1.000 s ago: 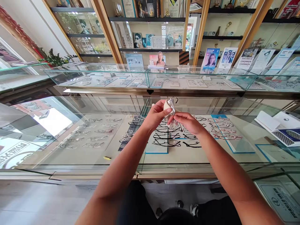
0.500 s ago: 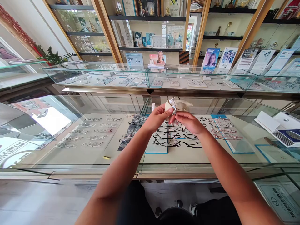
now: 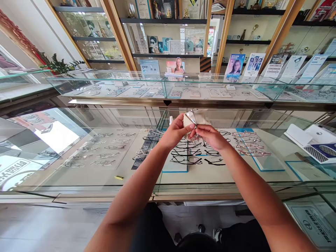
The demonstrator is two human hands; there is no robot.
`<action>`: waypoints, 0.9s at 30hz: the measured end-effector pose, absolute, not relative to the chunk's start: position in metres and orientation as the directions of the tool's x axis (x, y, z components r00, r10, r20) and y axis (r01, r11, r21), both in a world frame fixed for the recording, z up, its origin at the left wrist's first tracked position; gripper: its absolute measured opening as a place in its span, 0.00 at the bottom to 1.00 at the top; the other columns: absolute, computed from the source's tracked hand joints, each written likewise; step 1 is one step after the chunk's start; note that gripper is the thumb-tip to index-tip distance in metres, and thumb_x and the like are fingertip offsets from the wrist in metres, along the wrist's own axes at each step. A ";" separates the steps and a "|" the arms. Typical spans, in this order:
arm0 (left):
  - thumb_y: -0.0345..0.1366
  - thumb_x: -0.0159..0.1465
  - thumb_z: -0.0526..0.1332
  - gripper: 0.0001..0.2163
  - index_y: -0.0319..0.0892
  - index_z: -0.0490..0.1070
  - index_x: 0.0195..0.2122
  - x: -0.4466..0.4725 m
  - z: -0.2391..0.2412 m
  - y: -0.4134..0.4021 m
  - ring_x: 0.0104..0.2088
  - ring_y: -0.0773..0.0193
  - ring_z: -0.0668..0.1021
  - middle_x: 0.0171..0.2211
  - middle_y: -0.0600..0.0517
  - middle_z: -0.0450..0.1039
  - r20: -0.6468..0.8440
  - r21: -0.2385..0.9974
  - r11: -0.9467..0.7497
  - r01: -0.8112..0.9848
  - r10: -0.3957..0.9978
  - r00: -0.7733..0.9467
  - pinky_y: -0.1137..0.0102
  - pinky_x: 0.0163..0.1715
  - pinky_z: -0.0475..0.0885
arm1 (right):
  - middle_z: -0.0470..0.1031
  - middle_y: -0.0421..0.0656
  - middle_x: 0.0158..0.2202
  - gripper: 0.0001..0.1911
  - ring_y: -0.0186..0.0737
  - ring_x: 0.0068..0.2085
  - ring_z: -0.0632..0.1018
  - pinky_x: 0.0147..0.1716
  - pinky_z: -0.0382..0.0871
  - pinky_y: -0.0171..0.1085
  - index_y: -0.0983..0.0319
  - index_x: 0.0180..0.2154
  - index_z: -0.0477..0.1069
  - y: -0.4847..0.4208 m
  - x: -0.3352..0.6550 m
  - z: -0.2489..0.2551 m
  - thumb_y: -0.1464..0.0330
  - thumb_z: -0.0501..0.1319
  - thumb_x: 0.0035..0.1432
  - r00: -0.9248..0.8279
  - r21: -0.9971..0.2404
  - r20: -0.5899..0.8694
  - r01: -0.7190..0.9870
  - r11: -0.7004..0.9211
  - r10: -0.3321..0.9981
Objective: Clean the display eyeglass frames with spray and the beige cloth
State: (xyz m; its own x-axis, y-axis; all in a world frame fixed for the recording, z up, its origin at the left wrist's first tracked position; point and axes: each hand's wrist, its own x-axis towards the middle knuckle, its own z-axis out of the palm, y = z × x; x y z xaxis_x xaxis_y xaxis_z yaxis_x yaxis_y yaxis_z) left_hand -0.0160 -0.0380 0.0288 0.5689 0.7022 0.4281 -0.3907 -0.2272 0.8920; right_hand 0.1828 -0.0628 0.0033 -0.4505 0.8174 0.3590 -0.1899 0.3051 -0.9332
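My left hand (image 3: 174,132) pinches a cream cleaning cloth (image 3: 195,118) folded round one lens of a thin-framed pair of glasses (image 3: 195,136), held above the glass counter. My right hand (image 3: 211,136) is closed on the same glasses from the right, fingertips almost meeting the left thumb. The frame's dark temple arm pokes down below the hands. Much of the glasses is hidden by the cloth and fingers.
The glass display counter (image 3: 105,182) below holds several rows of spectacle frames (image 3: 187,155). A second glass case (image 3: 162,87) stands behind, with shelves of posters and brochures beyond. A white case and a blue box (image 3: 319,148) lie at the right. A small white bottle (image 3: 171,120) stands behind my left hand.
The cloth has been shifted over the lens between my fingers, spreading out more to the right; both hands stay in nearly the same place.
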 end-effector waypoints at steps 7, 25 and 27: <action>0.50 0.65 0.81 0.21 0.44 0.72 0.38 -0.016 0.029 -0.039 0.23 0.66 0.76 0.22 0.55 0.77 0.446 0.888 -0.274 -0.370 0.709 0.546 0.69 0.26 0.70 | 0.85 0.46 0.37 0.23 0.43 0.42 0.79 0.42 0.70 0.42 0.59 0.37 0.86 -0.063 0.180 0.004 0.45 0.72 0.68 -0.463 -0.948 0.311 -0.214 0.237 0.830; 0.61 0.72 0.70 0.25 0.45 0.74 0.31 -0.014 0.015 -0.036 0.17 0.66 0.72 0.19 0.55 0.72 0.471 0.873 -0.392 -0.292 0.833 0.290 0.68 0.20 0.62 | 0.86 0.45 0.42 0.21 0.43 0.43 0.78 0.47 0.69 0.42 0.58 0.37 0.87 -0.062 0.182 0.001 0.49 0.68 0.72 -0.556 -0.956 0.285 -0.108 0.271 0.781; 0.63 0.73 0.69 0.26 0.44 0.75 0.31 -0.016 0.018 -0.035 0.20 0.65 0.73 0.21 0.54 0.73 0.466 0.877 -0.374 -0.302 0.818 0.339 0.68 0.23 0.66 | 0.86 0.45 0.42 0.19 0.43 0.44 0.78 0.48 0.69 0.42 0.58 0.37 0.88 -0.062 0.183 0.001 0.51 0.67 0.72 -0.540 -0.954 0.291 -0.098 0.284 0.790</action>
State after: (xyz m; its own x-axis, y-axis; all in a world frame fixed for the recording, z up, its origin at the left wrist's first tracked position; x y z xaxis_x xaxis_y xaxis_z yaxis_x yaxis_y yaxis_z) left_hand -0.0156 -0.0346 0.0183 0.3389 0.8176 0.4655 -0.3019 -0.3741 0.8769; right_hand 0.1830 -0.0618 0.0006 -0.5399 0.7900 0.2906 -0.0976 0.2841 -0.9538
